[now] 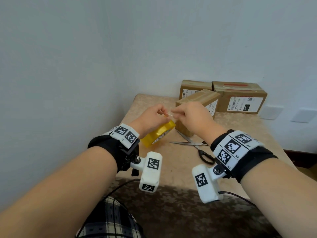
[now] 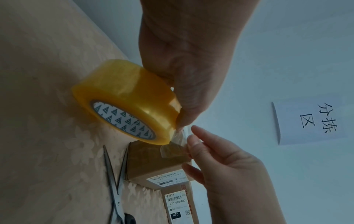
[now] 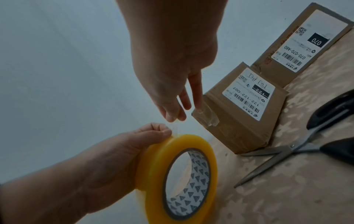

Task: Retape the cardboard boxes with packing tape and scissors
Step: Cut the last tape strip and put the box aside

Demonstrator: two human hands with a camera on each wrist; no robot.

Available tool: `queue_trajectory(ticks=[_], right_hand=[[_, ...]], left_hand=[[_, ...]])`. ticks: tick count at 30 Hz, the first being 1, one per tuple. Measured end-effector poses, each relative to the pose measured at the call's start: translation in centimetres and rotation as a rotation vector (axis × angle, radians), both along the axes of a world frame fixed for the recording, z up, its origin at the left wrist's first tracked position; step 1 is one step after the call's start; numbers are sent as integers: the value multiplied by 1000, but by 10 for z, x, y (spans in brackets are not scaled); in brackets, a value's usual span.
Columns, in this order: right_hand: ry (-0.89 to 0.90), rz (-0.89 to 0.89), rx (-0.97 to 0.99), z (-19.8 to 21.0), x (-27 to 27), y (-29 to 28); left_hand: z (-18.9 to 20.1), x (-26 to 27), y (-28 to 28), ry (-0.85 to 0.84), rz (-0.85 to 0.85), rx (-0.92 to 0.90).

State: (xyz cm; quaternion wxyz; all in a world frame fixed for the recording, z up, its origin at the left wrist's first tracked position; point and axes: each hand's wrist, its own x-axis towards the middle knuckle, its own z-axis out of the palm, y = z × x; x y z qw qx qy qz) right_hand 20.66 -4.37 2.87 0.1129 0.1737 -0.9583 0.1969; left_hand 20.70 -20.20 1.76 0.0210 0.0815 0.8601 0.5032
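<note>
My left hand [image 1: 163, 114] grips a yellow packing tape roll [image 1: 157, 134] just above the beige table [image 1: 147, 103]. My right hand [image 1: 173, 111] pinches the clear free tape end [image 1: 169, 115], peeled a short way off the roll. The left wrist view shows that roll [image 2: 126, 103] under my left hand [image 2: 180, 121], and the right-hand fingers [image 2: 193, 141] on the clear flap [image 2: 172, 147]. From the right wrist, my right hand [image 3: 172, 117] pinches above the roll [image 3: 151, 166]. A small cardboard box [image 1: 197, 100] labelled 122 stands just behind my hands. Scissors [image 1: 197, 146] lie open on the table.
Two more cardboard boxes [image 1: 193, 88] [image 1: 240, 97] stand against the wall at the back of the table. The scissors' blades [image 3: 268, 159] point towards the near box [image 3: 245, 109]. A paper sign [image 2: 306, 121] hangs on the wall. The table's front edge is near my lap.
</note>
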Motion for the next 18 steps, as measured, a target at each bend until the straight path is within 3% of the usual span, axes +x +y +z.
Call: queue_trajectory(ticks=[6,11,15,18], right_hand=[[-72,-13,-100,3,1,3],[-125,-26,14,-1,3,1],[-244,40,225,-8,4,-4],[-234,47,221,-8,5,-6]], left_hand=[[-4,2,0,60,-31,-41],[-5,-1,-1,129,-70,-99],[-1,-6,-4,209,-125,-351],[-4,-9,-10,192,-179,-421]])
